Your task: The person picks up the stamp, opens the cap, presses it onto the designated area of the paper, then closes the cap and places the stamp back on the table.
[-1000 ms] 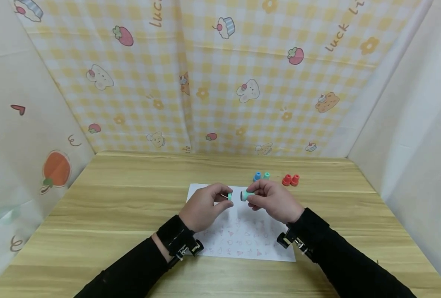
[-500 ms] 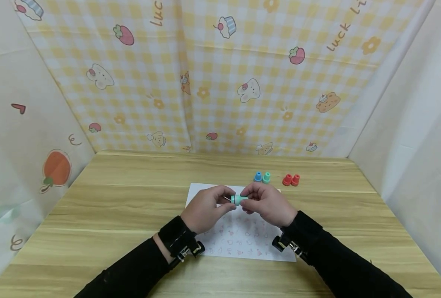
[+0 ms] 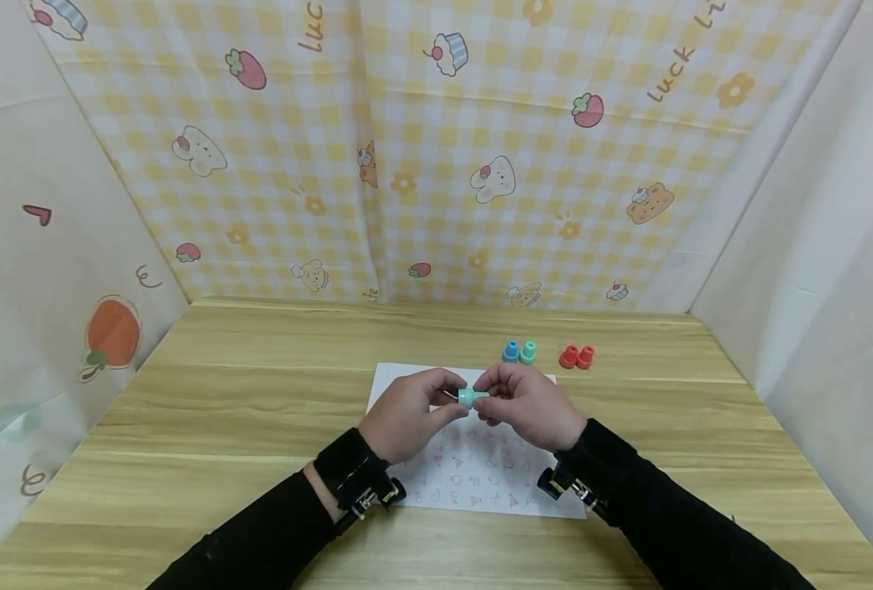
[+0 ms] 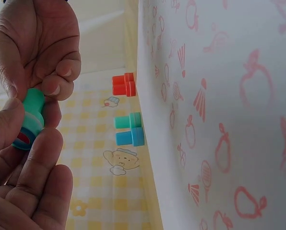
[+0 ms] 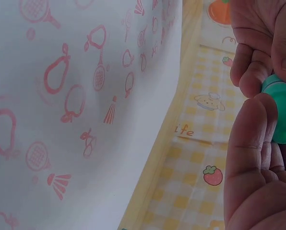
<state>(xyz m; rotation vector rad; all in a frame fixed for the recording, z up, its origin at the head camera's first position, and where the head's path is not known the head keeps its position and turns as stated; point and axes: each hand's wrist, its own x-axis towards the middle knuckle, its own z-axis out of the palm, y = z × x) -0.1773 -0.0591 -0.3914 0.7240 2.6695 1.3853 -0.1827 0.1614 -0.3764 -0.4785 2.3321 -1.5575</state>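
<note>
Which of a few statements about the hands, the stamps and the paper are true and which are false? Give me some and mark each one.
1. Both hands hold the green stamp between them. True: the left hand and the right hand both pinch it.
2. The sheet of paper is blank. False: it bears red stamped marks.
3. Two red stamps stand on the table. True.
4. The blue stamp lies far from the other green stamp. False: they stand side by side.
5. The held stamp rests on the paper. False: it is held above it.
</note>
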